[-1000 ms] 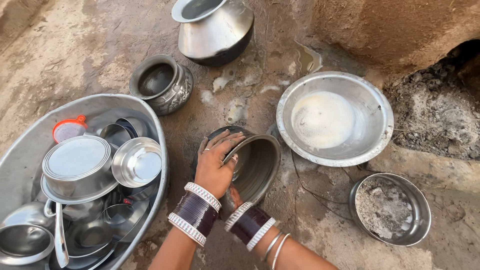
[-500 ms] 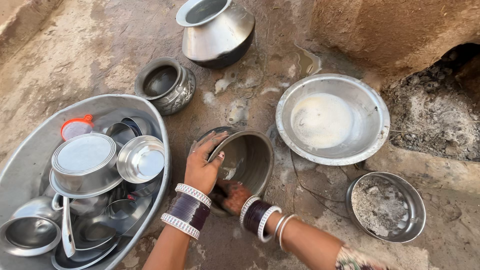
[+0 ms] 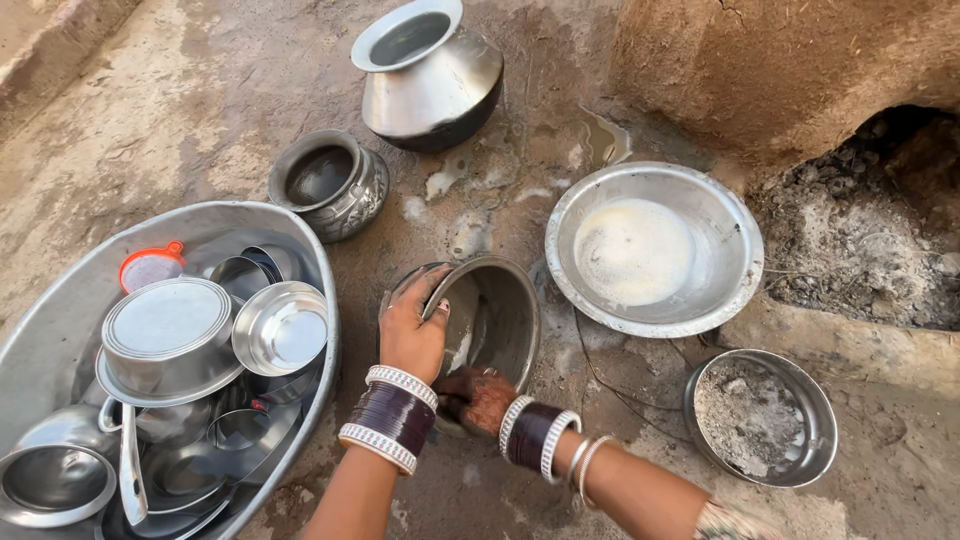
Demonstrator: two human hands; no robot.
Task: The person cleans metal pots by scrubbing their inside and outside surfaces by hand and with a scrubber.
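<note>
pot: I see a soot-dark metal pot (image 3: 492, 315) tipped on its side on the wet earthen ground (image 3: 200, 110), mouth toward me, between the wide tub (image 3: 60, 290) of steel vessels and the basin (image 3: 725, 275) of cloudy water
left hand: my left hand (image 3: 408, 335) curls over the near rim of the pot, fingers clamped on the edge, thumb side hidden
right hand: my right hand (image 3: 482, 398) sits low at the pot's mouth, fingers bent together against the inner wall; I cannot tell whether they hold a scrubber
risk, slip: I judge the rim wet and sooty, and only one hand steadies it; a hard push from inside could roll the pot toward the tub
risk, spill: the basin lies just beside the pot; a jolt could slop its water onto the ground
risk, ash: the ash bowl (image 3: 762, 418) stands near my right forearm; a wide elbow swing could tip it
risk, bangles: the wrist bangles (image 3: 390, 430) could knock on the metal rim
</note>
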